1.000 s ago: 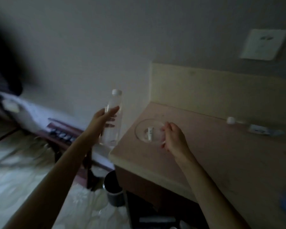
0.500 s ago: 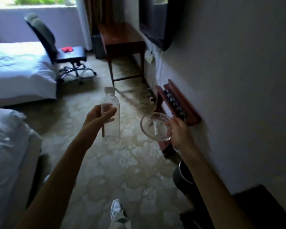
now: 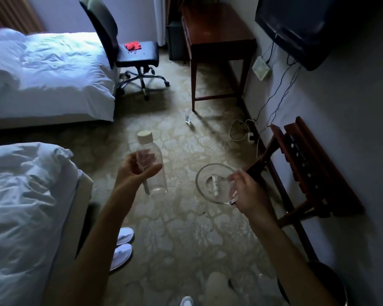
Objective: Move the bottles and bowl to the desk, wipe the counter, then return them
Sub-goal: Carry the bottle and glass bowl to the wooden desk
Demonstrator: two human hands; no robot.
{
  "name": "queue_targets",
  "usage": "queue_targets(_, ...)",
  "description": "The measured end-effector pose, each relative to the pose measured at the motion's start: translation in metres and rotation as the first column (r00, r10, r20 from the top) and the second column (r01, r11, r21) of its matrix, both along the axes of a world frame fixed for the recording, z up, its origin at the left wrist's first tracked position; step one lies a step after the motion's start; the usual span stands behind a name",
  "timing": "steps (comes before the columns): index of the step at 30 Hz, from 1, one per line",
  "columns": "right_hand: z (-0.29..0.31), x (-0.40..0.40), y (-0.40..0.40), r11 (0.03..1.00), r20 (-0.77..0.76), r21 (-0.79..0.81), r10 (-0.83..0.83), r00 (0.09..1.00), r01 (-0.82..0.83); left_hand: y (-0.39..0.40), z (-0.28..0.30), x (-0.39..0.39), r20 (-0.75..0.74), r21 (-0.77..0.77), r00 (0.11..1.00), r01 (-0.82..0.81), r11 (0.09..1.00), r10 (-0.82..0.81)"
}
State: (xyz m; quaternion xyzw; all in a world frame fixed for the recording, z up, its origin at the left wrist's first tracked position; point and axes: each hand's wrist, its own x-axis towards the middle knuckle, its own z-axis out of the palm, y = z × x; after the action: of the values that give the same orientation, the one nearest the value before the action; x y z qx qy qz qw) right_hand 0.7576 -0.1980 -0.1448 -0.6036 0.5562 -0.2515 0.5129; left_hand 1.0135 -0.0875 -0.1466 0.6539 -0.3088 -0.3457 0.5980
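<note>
Clear bottle (image 3: 152, 164), round glass bowl (image 3: 215, 184).

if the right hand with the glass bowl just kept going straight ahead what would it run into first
Probably nothing close: beyond the right hand and clear glass bowl lies open patterned carpet. The dark wooden desk comes first, though depth is unclear.
</note>
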Motion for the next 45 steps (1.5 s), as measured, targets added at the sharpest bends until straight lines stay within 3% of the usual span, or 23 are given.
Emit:
queue_targets(7, -0.051, 0.078, -0.161, 0.999, -0.027, 0.014, -0.036, 0.999, 0.037, -0.160, -0.033, 0.067, -0.036, 0.057, 0.999, 0.028, 0.998, -0.026)
queue_targets(12, -0.058, 0.145, -0.284, 0.999, -0.043, 0.048, -0.020, 0.999, 0.022, -0.277, -0.026, 0.128, -0.018, 0.102, 1.000, 0.023, 0.994, -0.021)
queue_targets(17, -0.051, 0.245, -0.392, 0.999, -0.017, 0.021, 0.031, 0.999, -0.030, -0.357, -0.011, 0.220, 0.014, 0.102, 1.000, -0.024, 0.995, 0.022)
queue_targets(24, -0.107, 0.406, -0.502, 0.988, -0.076, 0.094, 0.129, 0.989, -0.122, -0.453, -0.064, 0.378, -0.086, 0.156, 0.981, -0.162, 0.975, 0.176)
queue_targets(28, -0.095, 0.503, -0.561, 0.991, -0.071, 0.106, 0.092, 0.993, -0.084, -0.529, -0.056, 0.472, -0.124, 0.161, 0.977, -0.151, 0.975, 0.171)
queue_targets(34, -0.066, 0.621, -0.691, 1.000, 0.032, 0.014, 0.017, 0.999, -0.017, -0.677, -0.031, 0.616, -0.061, 0.111, 0.992, -0.105, 0.988, 0.112)
queue_targets(40, -0.128, 0.713, -0.835, 0.991, 0.064, 0.019, -0.135, 0.989, 0.134, -0.830, -0.067, 0.706, -0.040, 0.157, 0.999, -0.012, 0.988, 0.019)
queue_targets(45, -0.133, 0.786, -0.959, 0.979, 0.096, 0.005, -0.201, 0.975, 0.202, -0.959, -0.066, 0.766, -0.055, 0.168, 0.998, 0.041, 0.985, -0.032)
